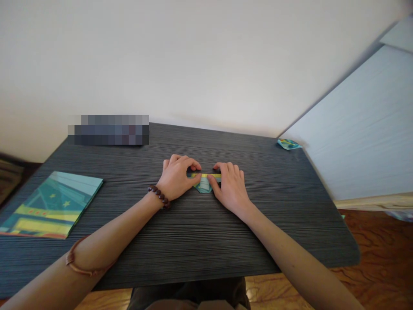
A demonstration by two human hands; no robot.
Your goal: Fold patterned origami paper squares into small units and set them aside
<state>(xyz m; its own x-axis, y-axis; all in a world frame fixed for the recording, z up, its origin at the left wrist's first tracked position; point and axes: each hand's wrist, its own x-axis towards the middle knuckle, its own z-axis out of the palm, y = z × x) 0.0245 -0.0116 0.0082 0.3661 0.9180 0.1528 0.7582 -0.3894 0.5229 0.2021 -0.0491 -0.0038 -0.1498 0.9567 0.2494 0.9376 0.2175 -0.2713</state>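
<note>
A small piece of folded paper (204, 184), teal with a yellow strip along its far edge, lies on the dark table between my hands. Its near corners look slanted. My left hand (177, 175) has the paper's left end between thumb and curled fingers. On the opposite end, my right hand (231, 185) presses its thumb on the paper, with the index finger curled just beyond the far edge. Both ends of the paper are partly hidden by my fingers. A dark beaded bracelet (159, 196) circles my left wrist.
A stack of teal and yellow printed paper sheets (53, 206) rests at the table's left. A small folded paper piece (288, 144) sits at the back right corner. A blurred-out object (111, 130) stands at the back left. The table (193, 245) meets a white wall behind.
</note>
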